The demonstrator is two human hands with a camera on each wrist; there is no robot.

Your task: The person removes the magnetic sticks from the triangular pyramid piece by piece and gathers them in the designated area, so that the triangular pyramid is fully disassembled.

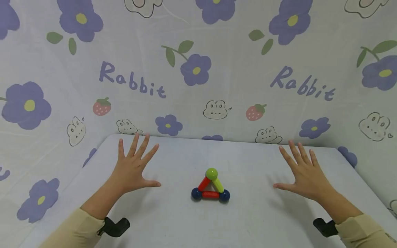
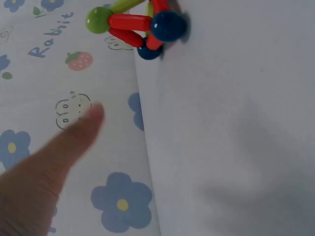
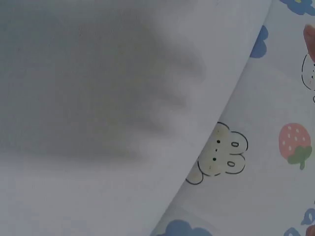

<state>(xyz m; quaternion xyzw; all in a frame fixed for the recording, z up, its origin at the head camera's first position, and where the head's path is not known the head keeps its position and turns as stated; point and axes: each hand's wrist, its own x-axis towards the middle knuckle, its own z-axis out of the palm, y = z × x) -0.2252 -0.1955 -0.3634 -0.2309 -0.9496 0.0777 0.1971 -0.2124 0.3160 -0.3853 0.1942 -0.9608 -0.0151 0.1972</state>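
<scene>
On the white table point(image 1: 173, 227) sits a small structure of magnetic rods and balls point(image 1: 211, 194), seen from the head as a triangle. It has a lime green ball point(image 1: 212, 174), two dark blue balls, red rods and a lime green rod. In the left wrist view its red rods point(image 2: 130, 22) rise from the tabletop toward the green ball. My left hand point(image 1: 131, 172) is spread wide to the left of it, thumb pointing inward, holding nothing. To its right, my right hand point(image 1: 307, 177) is likewise spread, fingers apart and bare. Both hands cast shadows on the table.
A white cloth point(image 1: 235, 62) printed with purple flowers, strawberries, rabbits and the word Rabbit hangs behind the table and along its sides. Each wrist carries a black camera mount, the left one point(image 1: 116, 227) and the right one point(image 1: 325, 227), by beige sleeves.
</scene>
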